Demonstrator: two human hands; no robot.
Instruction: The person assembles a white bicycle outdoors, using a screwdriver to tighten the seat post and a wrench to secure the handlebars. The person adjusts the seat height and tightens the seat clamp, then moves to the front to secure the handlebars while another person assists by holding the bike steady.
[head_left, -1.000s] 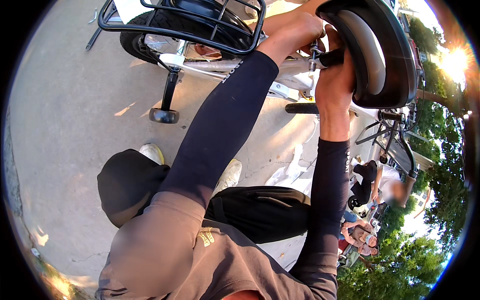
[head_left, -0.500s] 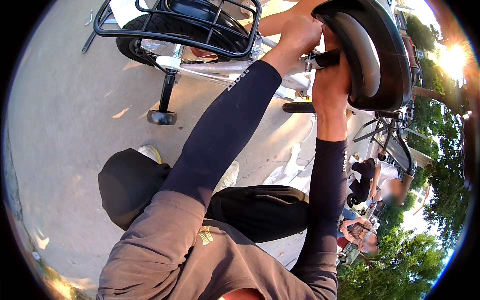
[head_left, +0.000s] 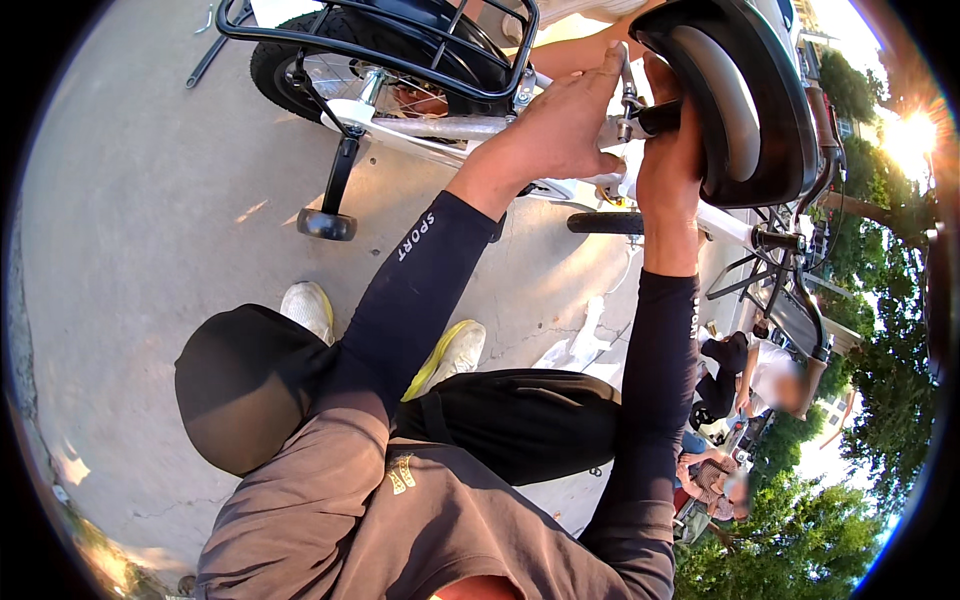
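Observation:
A small white bicycle lies across the upper view, with a black saddle (head_left: pixel 790 120) at its right. My left hand (head_left: pixel 555 130) is open beside the metal clamp lever (head_left: pixel 627 88) below the saddle. Its fingers point up near the lever, and the thumb is spread apart near the white frame. My right hand (head_left: pixel 672 170) wraps round the black seat post (head_left: pixel 660 118) just under the saddle; the saddle hides part of its fingers. Left of my hands is the black rear rack (head_left: pixel 375 45), over the rear wheel (head_left: pixel 275 75).
A training wheel (head_left: pixel 327 225) on a black arm juts toward me. A wrench (head_left: pixel 207 62) lies on the concrete at upper left. Another person's bare limb (head_left: pixel 575 38) shows beyond the bike. White plastic (head_left: pixel 580 345) lies on the ground; people (head_left: pixel 765 375) sit farther right.
My left hand has gone from closed at the clamp lever to open, shifting slightly left and down, and the lever now shows. My right hand stays at the seat post. The rack and rear wheel appear farther right.

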